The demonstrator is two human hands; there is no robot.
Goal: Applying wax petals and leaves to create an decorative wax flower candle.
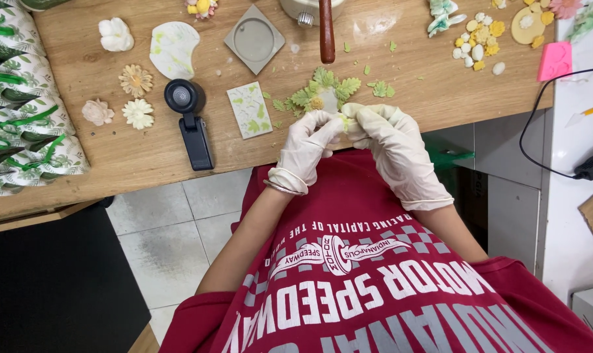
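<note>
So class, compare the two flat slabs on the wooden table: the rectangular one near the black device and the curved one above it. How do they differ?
The rectangular slab has straight edges and bold green leaf prints; the curved slab has a rounded, crescent-like outline and only faint green marbling. The rectangular slab is smaller and lies nearer the gloved hands. Both are pale, flat and lie on the table.

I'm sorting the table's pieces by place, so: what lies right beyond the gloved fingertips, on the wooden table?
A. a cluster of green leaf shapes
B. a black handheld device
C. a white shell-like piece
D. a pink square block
A: the green leaves lie just beyond where the left hand and right hand meet; the other pieces sit off to the sides.
</note>
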